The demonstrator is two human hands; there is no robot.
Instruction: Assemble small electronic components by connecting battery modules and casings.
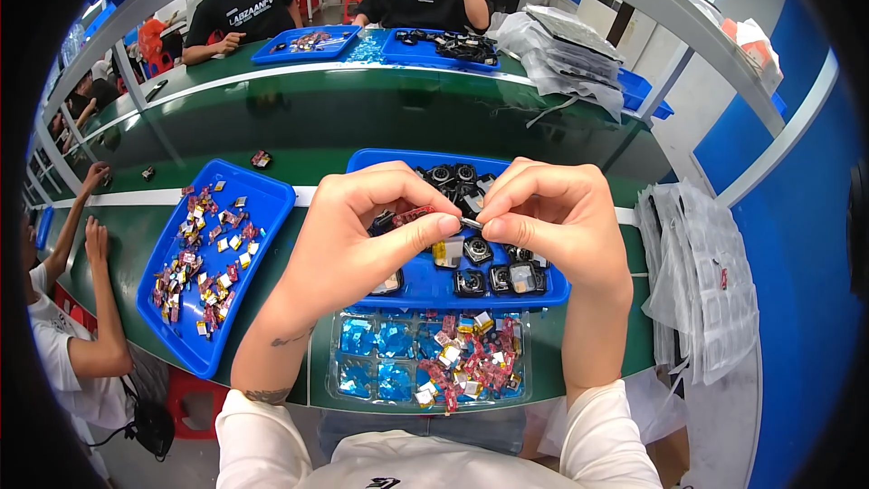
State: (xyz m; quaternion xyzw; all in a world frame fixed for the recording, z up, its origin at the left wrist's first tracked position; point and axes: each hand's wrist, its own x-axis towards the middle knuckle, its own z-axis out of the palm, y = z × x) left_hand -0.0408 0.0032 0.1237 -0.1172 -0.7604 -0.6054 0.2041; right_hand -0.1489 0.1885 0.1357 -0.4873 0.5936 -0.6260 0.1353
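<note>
Over the far blue tray my left hand (353,226) is closed in a pinch, with a small red circuit board (412,215) showing inside the curl of its fingers. Opposite it, my right hand (570,226) pinches a small silvery piece (470,223) at the point where the fingertips of both hands nearly meet. Whether the piece and the board are joined is hidden by my fingers. Beneath my hands the blue tray (362,160) holds several black camera-like housings (477,250) with round lens rings. Some lie partly behind my fingers.
Nearest me, a clear compartment tray (337,380) carries blue film and a heap of red boards with batteries (471,358). Another blue tray (214,358) of such boards stands left. Stacked plastic trays (701,281) lean at right. Two people sit across the green table (299,136); another works at left.
</note>
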